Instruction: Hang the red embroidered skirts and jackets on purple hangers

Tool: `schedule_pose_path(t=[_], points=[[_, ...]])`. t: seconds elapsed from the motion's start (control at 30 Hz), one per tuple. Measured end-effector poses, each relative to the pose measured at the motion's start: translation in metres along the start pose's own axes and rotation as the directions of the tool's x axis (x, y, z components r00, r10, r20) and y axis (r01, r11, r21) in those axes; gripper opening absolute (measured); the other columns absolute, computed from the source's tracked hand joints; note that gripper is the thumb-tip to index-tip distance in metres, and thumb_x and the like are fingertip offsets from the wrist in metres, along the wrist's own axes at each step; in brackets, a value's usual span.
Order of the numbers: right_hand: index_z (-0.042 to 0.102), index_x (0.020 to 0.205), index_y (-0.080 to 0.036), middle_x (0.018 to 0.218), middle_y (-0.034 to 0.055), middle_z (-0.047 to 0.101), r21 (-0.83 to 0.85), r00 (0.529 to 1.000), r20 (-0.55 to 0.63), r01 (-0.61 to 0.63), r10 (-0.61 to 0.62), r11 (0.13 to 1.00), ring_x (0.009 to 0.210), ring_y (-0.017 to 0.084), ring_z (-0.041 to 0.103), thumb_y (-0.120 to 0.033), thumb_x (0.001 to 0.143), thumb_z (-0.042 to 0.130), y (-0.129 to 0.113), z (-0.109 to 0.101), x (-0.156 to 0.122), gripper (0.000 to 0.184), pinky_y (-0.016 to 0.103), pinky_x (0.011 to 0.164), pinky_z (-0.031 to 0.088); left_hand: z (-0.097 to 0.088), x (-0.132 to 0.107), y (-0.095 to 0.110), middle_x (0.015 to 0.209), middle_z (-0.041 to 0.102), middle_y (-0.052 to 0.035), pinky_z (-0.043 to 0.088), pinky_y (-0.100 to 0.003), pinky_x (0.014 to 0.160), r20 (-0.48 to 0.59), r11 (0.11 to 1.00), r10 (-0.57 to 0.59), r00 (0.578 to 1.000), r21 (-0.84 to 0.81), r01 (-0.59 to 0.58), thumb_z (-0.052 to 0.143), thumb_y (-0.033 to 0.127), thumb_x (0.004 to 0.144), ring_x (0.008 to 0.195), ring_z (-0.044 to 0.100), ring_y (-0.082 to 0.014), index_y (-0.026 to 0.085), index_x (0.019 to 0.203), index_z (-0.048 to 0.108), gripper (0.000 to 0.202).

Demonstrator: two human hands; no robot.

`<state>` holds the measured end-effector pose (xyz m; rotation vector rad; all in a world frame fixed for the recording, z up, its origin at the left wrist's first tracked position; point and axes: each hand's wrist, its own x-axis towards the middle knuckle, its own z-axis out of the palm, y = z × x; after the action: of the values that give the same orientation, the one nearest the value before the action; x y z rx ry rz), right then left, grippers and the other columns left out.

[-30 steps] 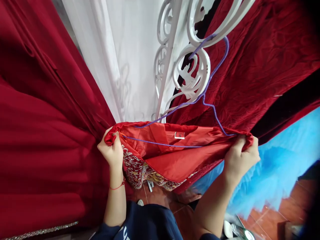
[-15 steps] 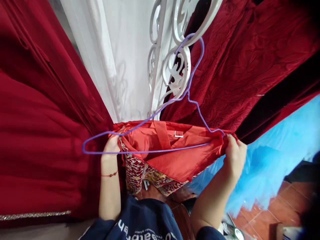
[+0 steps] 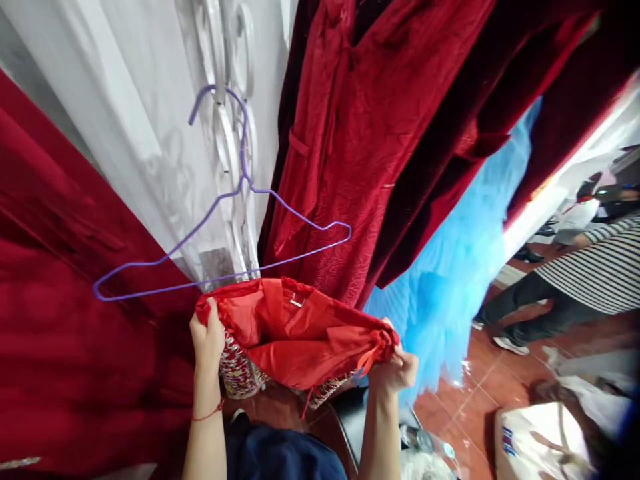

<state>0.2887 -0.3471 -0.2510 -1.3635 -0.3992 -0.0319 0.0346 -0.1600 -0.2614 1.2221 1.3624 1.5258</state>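
Note:
My left hand (image 3: 209,333) is closed on the left end of a garment's top edge, thumb on top. The garment (image 3: 295,333) has a shiny red lining, a small white label inside and a patterned red, gold and silver outside. At its other end, my right hand (image 3: 397,363) grips the bunched edge beside a red ribbon tie. The mouth of the garment is spread between both hands. Just above it hangs a purple wire hanger (image 3: 245,179), its hook over a white ornate metal rack (image 3: 223,140). No clothing is on the hanger.
Dark red dresses (image 3: 345,147) hang to the right, with a blue tulle dress (image 3: 425,300) below them. Red fabric (image 3: 75,320) fills the left side. Someone in a striped top (image 3: 595,267) is at far right. A white bag (image 3: 545,440) stands on the tiled floor.
The garment has come off the hanger, whose right end was inside it. Both hands have drawn it below the hanger, still gripping its ends. The view has turned to the right.

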Motion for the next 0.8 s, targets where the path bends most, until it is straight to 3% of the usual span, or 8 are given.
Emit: schedule_pose_path(t=[0.1,0.2,0.27,0.37,0.5,0.6,0.7,0.8], points=[[0.056,0.076,-0.024,0.07,0.0056,0.055,0.177,0.941,0.333,-0.129,0.064,0.976,0.06,0.021,0.052,-0.064,0.069,0.046,-0.007,-0.03,-0.002,0.043,0.036,0.058,0.045,0.012,-0.046,0.009,0.068,0.061,-0.0019,0.05,-0.032,0.073,-0.201,0.999,0.01,0.979,-0.037,-0.018,0.057,0.056,0.087,0.074,0.062,-0.0216,0.018,0.074,0.059,0.04],[0.053,0.084,-0.024,0.075,0.0,0.054,0.228,0.756,0.651,-0.272,0.061,0.935,0.062,0.016,0.049,-0.06,0.063,0.069,-0.015,-0.05,0.008,0.044,0.029,0.058,0.044,0.004,-0.087,0.01,0.083,0.066,-0.0054,0.051,-0.036,0.087,-0.308,0.998,0.005,0.951,-0.053,-0.022,0.062,0.057,0.083,0.086,0.064,-0.0239,0.017,0.079,0.061,0.04],[0.053,0.083,-0.024,0.073,-0.0038,0.054,0.156,0.693,0.717,-0.268,0.077,0.951,0.061,0.012,0.047,-0.049,0.062,0.08,-0.019,-0.055,0.018,0.042,0.025,0.058,0.044,-0.012,-0.115,0.002,0.094,0.068,-0.0084,0.048,-0.04,0.096,-0.348,0.998,-0.026,0.937,-0.064,0.004,0.065,0.059,0.079,0.096,0.065,-0.0268,0.015,0.086,0.063,0.044],[0.059,0.082,-0.02,0.074,-0.004,0.061,0.043,0.707,0.688,-0.263,0.163,0.964,0.065,0.011,0.052,-0.039,0.064,0.086,-0.018,-0.05,0.026,0.037,0.023,0.063,0.046,-0.042,-0.162,-0.013,0.105,0.068,-0.0104,0.044,-0.043,0.103,-0.338,0.99,-0.113,0.934,-0.123,0.075,0.066,0.066,0.074,0.105,0.063,-0.0297,0.016,0.1,0.063,0.057],[0.07,0.086,-0.015,0.076,0.0002,0.07,0.012,0.733,0.605,-0.401,0.313,0.916,0.065,0.013,0.058,-0.044,0.066,0.085,-0.011,-0.039,0.007,0.038,0.027,0.064,0.049,-0.056,-0.224,-0.011,0.114,0.068,-0.0106,0.045,-0.043,0.104,-0.156,0.951,-0.135,0.979,-0.296,0.084,0.063,0.082,0.064,0.112,0.062,-0.0318,0.019,0.117,0.059,0.082],[0.072,0.084,-0.012,0.07,0.0009,0.07,0.032,0.75,0.553,-0.454,0.363,0.89,0.06,0.014,0.058,-0.048,0.067,0.084,-0.015,-0.042,-0.018,0.041,0.027,0.061,0.049,-0.046,-0.255,0.014,0.12,0.068,-0.0103,0.046,-0.044,0.105,0.074,0.893,-0.169,0.983,-0.411,0.185,0.057,0.076,0.076,0.116,0.062,-0.0312,0.021,0.129,0.054,0.077],[0.074,0.091,-0.01,0.077,0.0045,0.074,0.1,0.757,0.542,-0.489,0.365,0.866,0.066,0.017,0.064,-0.048,0.07,0.082,-0.033,-0.057,-0.04,0.044,0.031,0.066,0.054,-0.034,-0.279,0.039,0.125,0.067,-0.0087,0.04,-0.042,0.112,0.388,0.902,-0.165,0.907,-0.312,0.298,0.064,0.053,0.084,0.123,0.058,-0.0289,0.022,0.132,0.056,0.058],[0.073,0.106,-0.013,0.097,0.0074,0.077,0.14,0.647,0.705,-0.527,0.289,0.838,0.084,0.021,0.07,-0.039,0.071,0.083,-0.059,-0.081,-0.056,0.045,0.035,0.081,0.057,-0.03,-0.305,0.054,0.132,0.064,-0.0077,0.035,-0.041,0.117,0.607,0.941,-0.153,0.78,-0.151,0.302,0.067,0.041,0.086,0.13,0.054,-0.0267,0.022,0.128,0.061,0.047]])
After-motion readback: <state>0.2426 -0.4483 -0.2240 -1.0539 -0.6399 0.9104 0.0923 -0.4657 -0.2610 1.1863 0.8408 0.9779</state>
